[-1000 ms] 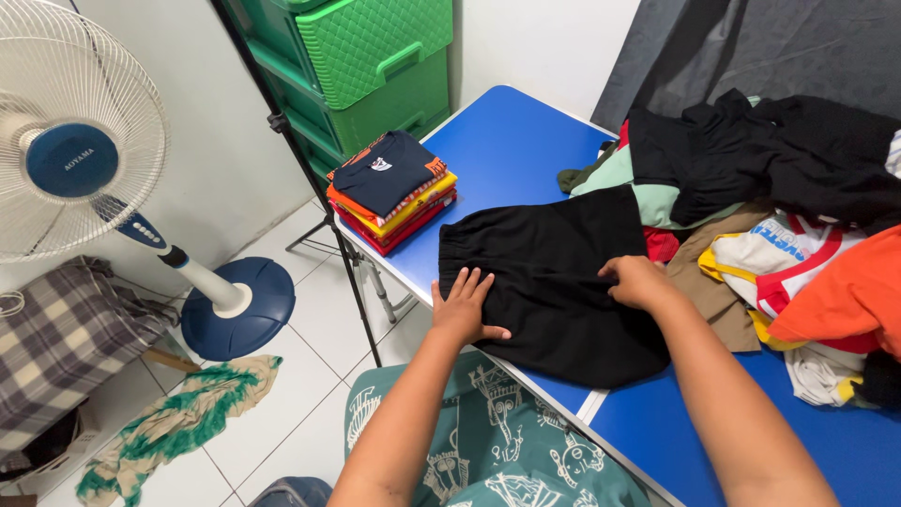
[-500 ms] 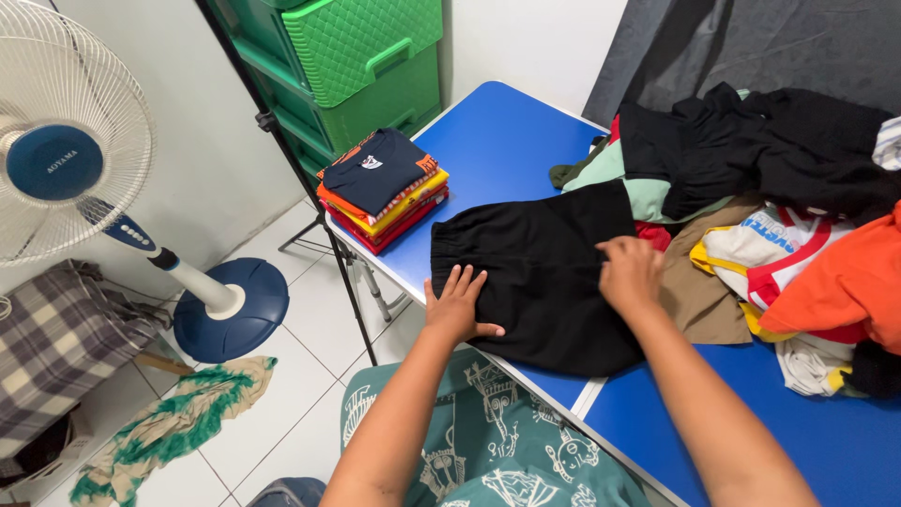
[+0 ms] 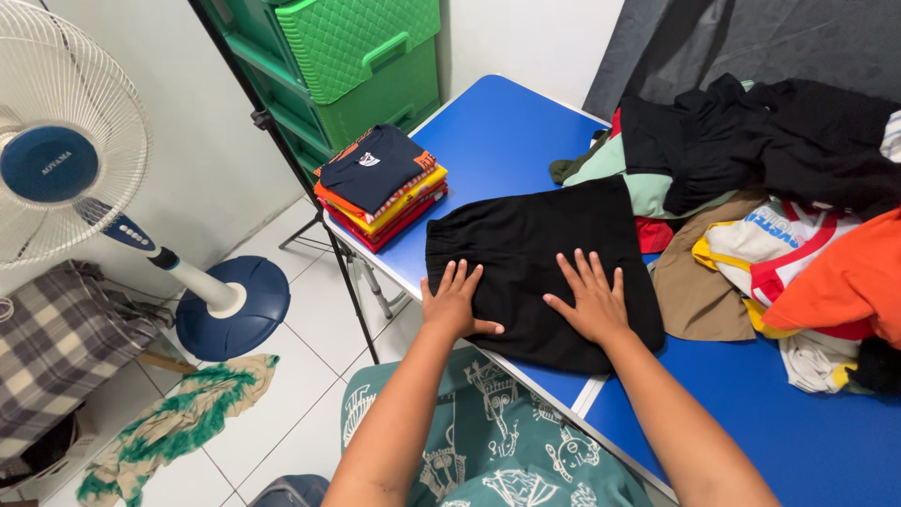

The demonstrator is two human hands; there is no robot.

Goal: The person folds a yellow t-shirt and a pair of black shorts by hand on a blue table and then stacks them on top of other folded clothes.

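**On the blue table: both palms now flat on the black shorts**

Under both sets of fingers is a pair of black shorts (image 3: 535, 263) with an elastic waistband, lying folded on the near corner of the blue folding table (image 3: 497, 141). The left hand (image 3: 452, 302) is spread flat with loose fingers on the near-left edge of the cloth, gripping nothing. The right hand (image 3: 589, 299) is the one that changed: a moment ago its fingers were bunched at the right edge of the shorts, pinching or tucking fabric, and now they're splayed wide and pressed palm-down a bit closer to the middle. So the hold has been let go and both hands are just lying on the fabric. My read is that the fold on that side is laid down and it's being smoothed flat, but that's a guess from how the cloth sits.

Beyond the left fingertips, well apart, sits a neat stack of folded t-shirts (image 3: 380, 183), dark navy one on top, orange, yellow and red below. Past the right fingertips and off to the right is the unsorted clothes pile (image 3: 770, 188): black, mint green, tan, white with red trim, orange. Its tan piece touches the shorts' right edge. Off the table there's a green plastic drawer unit (image 3: 361, 56) and a standing fan (image 3: 66, 160).
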